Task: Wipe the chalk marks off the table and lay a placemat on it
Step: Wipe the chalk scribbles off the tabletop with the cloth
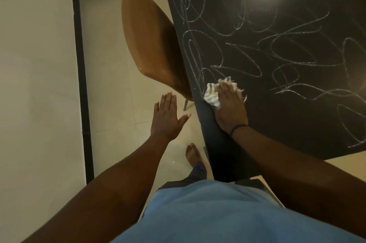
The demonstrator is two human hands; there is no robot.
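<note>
1. The glossy black rectangular table [287,104] is filling the right side of the view, its top reflecting a bright ceiling light at the far end.
2. White looping chalk marks [257,40] are sprawling over most of the tabletop, from the far left corner down to the near right edge; a small dark patch around the right hand is showing none.
3. A brown moulded plastic chair [150,40] is standing pushed against the table's left edge, over a pale tiled floor [111,84] bordered by a black skirting strip [81,64].
4. The person's blue shirt [208,213] is taking up the near bottom of the view, with a bare foot [193,154] showing on the floor beside the table's near left corner.
5. The right hand [229,108] is lying flat, fingers straight and together, pressing a small white frayed cloth [213,95] onto the tabletop just inside the left edge; the cloth is bunching out to the left of and beyond the fingers. A thin black band [237,128] is circling that wrist.
6. The left hand [168,116] is hovering over the floor to the left of the table, fingers straight, thumb spread, holding nothing, near the cloth but apart from it.
</note>
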